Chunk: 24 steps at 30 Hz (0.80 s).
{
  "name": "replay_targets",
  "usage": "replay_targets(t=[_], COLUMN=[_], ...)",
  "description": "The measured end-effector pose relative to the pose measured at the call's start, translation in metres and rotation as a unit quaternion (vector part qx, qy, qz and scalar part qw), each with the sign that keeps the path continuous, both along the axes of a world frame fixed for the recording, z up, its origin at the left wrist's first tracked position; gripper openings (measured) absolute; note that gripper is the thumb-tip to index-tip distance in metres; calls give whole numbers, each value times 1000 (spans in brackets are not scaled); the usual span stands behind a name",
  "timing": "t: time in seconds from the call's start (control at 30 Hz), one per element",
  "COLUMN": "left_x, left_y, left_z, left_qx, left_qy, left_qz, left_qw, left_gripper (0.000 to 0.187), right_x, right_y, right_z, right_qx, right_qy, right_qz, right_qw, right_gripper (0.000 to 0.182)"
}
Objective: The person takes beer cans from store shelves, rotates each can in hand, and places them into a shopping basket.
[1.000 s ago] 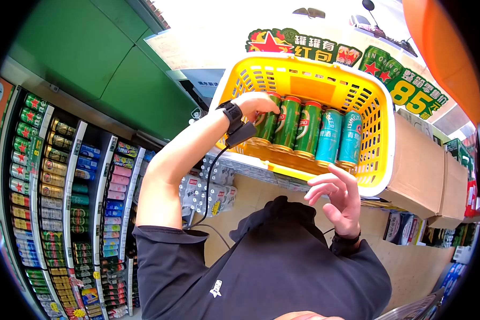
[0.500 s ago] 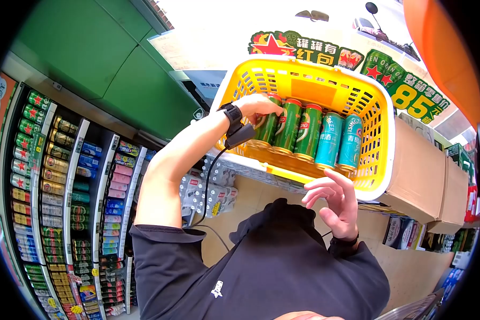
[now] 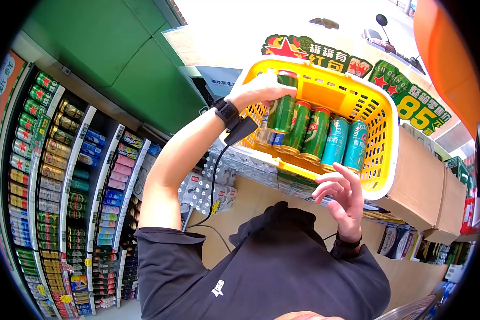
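Left hand (image 3: 258, 89) clasping a green can (image 3: 281, 109) raised above the row of cans (image 3: 325, 137) in the yellow basket (image 3: 381, 144), right hand (image 3: 344, 200) loosely spread below its front rim; a firm, upright lift should clear neighbouring cans.

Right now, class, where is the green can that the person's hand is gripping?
In the head view, the left hand holds the green can raised at the left end of the can row inside the yellow basket, beside another green can.
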<state>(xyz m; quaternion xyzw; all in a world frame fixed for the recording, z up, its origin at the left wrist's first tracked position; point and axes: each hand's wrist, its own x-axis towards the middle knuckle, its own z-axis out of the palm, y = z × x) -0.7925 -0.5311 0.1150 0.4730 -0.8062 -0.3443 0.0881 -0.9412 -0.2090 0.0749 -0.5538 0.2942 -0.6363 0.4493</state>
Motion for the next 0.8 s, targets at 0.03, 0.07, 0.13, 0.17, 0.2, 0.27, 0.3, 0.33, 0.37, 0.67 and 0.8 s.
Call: replay_targets(t=[0.03,0.07,0.13,0.17,0.2,0.27,0.3,0.33,0.37,0.67,0.8], left_x=[2,4,11,14,21,32,38,46,54,132,168], left_y=[3,8,12,23,36,52,62,76,88,210,245], left_z=[9,24,36,49,61,70,75,84,89,102,86], left_qx=[-2,-3,-16,-30,-26,-31,-34,-31,-28,-2,-16], left_qy=[2,-8,21,59,86,141,143,198,252,313,288], left_qz=[2,-10,-32,-43,-45,-30,-25,-56,-86,-6,101], left_qw=[1000,1000,999,997,995,989,989,978,963,950,952], left_gripper=[62,65,67,67,64,58,58,59,60,75,67], right_x=[1,2,5,7,9,13,16,19,21,88,123], right_y=[0,0,-1,-1,-1,-2,-3,-6,-8,-28,-30], right_z=[1,2,6,9,11,16,18,21,24,38,28], right_qx=[8,15,14,18,14,17,14,3,-8,21,42], right_qy=[-1,-2,4,7,9,20,22,50,79,17,57], right_qz=[2,4,7,7,10,9,14,-11,-36,53,94], right_qw=[1000,1000,1000,1000,1000,1000,1000,999,996,998,993], right_gripper=[66,66,66,65,65,64,64,64,63,92,89])
